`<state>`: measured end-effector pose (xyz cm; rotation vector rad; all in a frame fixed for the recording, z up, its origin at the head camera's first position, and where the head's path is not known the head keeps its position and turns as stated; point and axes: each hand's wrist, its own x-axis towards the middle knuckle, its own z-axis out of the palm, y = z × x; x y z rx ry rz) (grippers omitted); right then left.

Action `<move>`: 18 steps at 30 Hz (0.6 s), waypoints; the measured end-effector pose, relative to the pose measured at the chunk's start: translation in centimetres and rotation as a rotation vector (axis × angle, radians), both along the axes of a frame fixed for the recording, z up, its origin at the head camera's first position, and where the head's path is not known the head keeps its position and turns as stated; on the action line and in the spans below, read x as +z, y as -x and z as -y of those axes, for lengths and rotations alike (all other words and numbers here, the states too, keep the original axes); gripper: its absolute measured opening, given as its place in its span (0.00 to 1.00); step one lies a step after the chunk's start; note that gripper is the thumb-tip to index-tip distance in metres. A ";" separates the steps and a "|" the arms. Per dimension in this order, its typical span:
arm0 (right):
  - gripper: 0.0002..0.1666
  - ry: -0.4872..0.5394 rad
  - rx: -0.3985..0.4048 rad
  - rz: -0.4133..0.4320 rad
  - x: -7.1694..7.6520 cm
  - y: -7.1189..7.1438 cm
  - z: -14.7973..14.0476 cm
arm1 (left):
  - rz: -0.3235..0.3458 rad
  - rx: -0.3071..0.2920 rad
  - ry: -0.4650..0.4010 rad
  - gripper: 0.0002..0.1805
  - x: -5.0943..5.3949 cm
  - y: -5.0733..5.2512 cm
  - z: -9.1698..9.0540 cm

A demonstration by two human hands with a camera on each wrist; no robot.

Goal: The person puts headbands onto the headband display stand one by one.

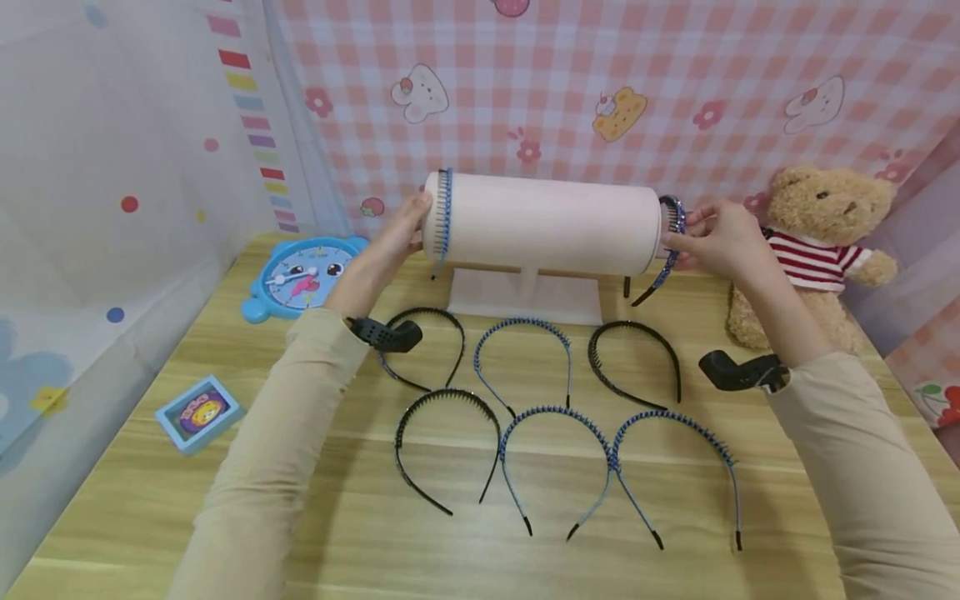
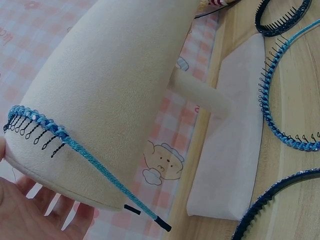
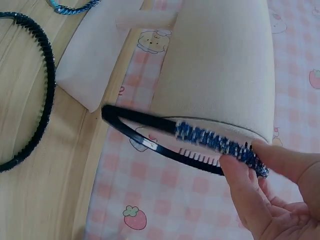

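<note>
A pale padded headband stand [image 1: 547,223] lies as a horizontal roll on a post and flat base. My left hand [image 1: 390,237] touches the roll's left end, its fingers [image 2: 75,217] against the end and the tips partly hidden. Close to that end, a blue braided headband [image 2: 55,129] with black wire teeth sits around the roll. At the opposite end, my right hand [image 1: 723,237] pinches a dark headband [image 3: 215,140] covered with blue and silver beads, between thumb and fingers. This headband is beside the roll's right end face, its tips pointing downward.
Several black and blue toothed headbands [image 1: 555,410] lie in two rows before the stand's base [image 1: 525,300]. A blue clock [image 1: 307,275] and a small blue framed box [image 1: 199,413] are at the left. The teddy bear [image 1: 817,250] sits at the right, near my forearm.
</note>
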<state>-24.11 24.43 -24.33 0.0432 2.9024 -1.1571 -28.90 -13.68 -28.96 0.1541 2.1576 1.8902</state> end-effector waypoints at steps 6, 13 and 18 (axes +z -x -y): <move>0.29 -0.027 -0.019 -0.047 0.2 -0.4 0.4 | 0.008 0.003 0.004 0.32 0.1 0.0 0.0; 0.28 -0.007 0.014 -0.124 -0.2 -0.2 1.5 | 0.001 0.019 -0.022 0.32 0.1 -0.1 0.0; 0.26 -0.050 0.041 -0.156 -0.5 0.2 2.3 | -0.002 0.016 -0.027 0.32 0.1 -0.1 -0.1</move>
